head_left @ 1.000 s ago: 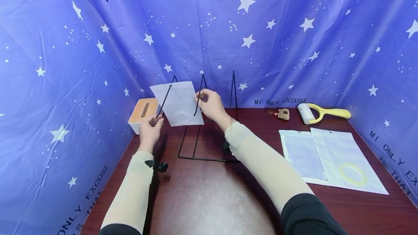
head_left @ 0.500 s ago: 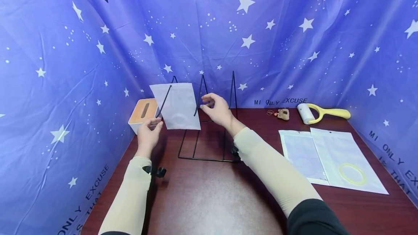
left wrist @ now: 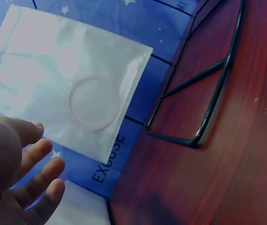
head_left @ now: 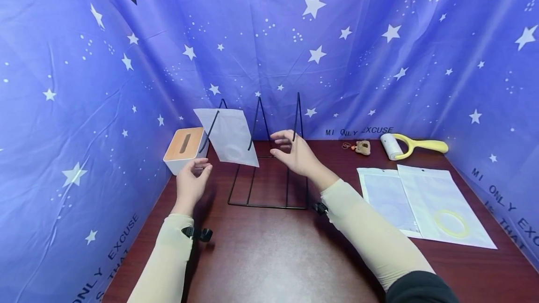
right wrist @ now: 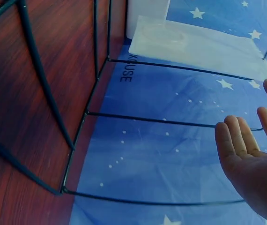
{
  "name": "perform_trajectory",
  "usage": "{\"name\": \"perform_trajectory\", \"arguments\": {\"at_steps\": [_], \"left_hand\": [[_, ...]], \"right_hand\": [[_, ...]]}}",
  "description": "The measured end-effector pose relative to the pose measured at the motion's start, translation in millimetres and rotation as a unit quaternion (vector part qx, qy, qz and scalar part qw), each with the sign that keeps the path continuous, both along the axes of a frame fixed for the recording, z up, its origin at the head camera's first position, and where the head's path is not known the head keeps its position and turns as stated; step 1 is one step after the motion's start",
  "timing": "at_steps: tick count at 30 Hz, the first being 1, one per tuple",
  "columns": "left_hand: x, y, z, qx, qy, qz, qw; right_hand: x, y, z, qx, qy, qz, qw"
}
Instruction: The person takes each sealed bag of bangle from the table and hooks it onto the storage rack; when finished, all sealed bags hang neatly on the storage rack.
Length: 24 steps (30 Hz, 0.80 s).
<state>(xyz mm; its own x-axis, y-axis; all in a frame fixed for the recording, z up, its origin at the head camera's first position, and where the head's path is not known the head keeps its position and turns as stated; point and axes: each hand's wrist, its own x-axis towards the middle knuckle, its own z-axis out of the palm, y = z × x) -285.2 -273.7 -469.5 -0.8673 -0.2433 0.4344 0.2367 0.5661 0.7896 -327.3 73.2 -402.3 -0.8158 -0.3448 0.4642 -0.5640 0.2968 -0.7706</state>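
A white zip bag (head_left: 230,135) hangs by its top hole from the left prong of a black wire rack (head_left: 267,206). Through its film a pale ring (left wrist: 94,103) shows in the left wrist view. My left hand (head_left: 191,186) is just below and left of the bag, fingers loosely bent, holding nothing. To the right of the bag, by the middle and right prongs, my right hand (head_left: 296,153) has its fingers relaxed, with nothing in it. In the right wrist view the right hand (right wrist: 250,154) shows its palm side, apart from the bag.
Two more white bags lie overlapping on the right, the nearer-right bag (head_left: 438,195) with a yellow ring (head_left: 452,223) showing. Behind them are a yellow-handled lint roller (head_left: 421,145) and a brown bear keychain (head_left: 363,147). A white box (head_left: 184,148) with a wooden lid stands left of the rack.
My right hand has let go of the bag's right edge and moved away to the right. The bag hangs freely and has swung a little. My left hand has dropped slightly.
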Motion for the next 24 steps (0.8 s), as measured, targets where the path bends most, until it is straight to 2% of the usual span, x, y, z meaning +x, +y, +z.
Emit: {"name": "perform_trajectory", "arguments": {"at_steps": [5,11,19,24], "left_hand": [[8.1,4.5,-5.4,-0.015,0.004,-0.012,0.9998],[17.6,8.5,-14.3,-0.02,-0.001,-0.04,0.999],[23.4,9.5,-26.4,0.002,-0.027,-0.107,0.9939],[25.5,10.0,-30.8,-0.005,-0.05,-0.117,0.9919]], "right_hand": [[15.4,18,1.3,0.013,-0.003,0.002,0.9999],[32.0,46,3.1,0.025,0.038,0.007,0.999],[50.8,90,4.7,0.055,0.063,-0.033,0.996],[59.5,115,5.6,0.06,0.061,-0.055,0.9948]]}}
